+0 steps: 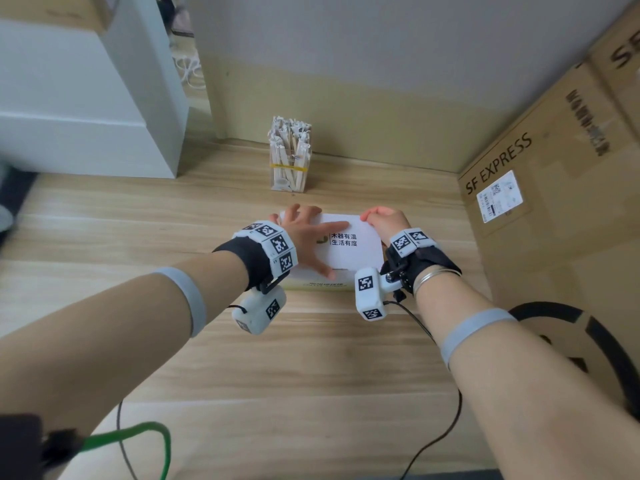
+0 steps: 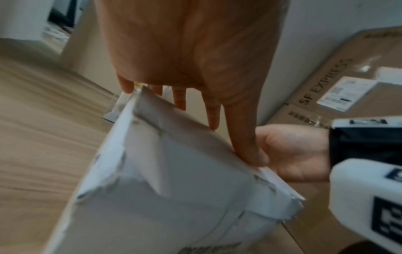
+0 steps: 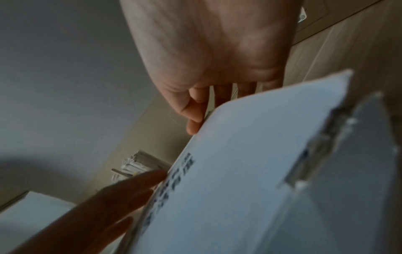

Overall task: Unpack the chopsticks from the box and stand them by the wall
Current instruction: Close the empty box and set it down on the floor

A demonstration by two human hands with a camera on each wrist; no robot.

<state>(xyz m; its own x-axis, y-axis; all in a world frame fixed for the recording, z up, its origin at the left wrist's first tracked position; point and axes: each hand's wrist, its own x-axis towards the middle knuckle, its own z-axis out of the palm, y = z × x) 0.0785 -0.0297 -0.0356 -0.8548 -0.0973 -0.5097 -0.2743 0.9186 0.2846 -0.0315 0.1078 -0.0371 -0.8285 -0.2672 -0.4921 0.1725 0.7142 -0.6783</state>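
A white box (image 1: 349, 251) with printed characters on its lid lies on the wooden floor in front of me. My left hand (image 1: 306, 233) lies flat on the lid with its fingers spread and straight. My right hand (image 1: 382, 218) grips the box's far right corner, thumb on top and fingers curled over the edge. In the left wrist view the box (image 2: 174, 171) has torn tape along its end flap. A bundle of paper-wrapped chopsticks (image 1: 290, 157) in a clear pack with a yellow band stands upright against the wall, beyond the box.
A large brown SF Express carton (image 1: 554, 174) stands close on the right. A white cabinet (image 1: 86, 116) fills the left, with a gap behind it. A black round stand (image 1: 588, 341) sits at the lower right. Cables (image 1: 138, 434) trail on the floor near me.
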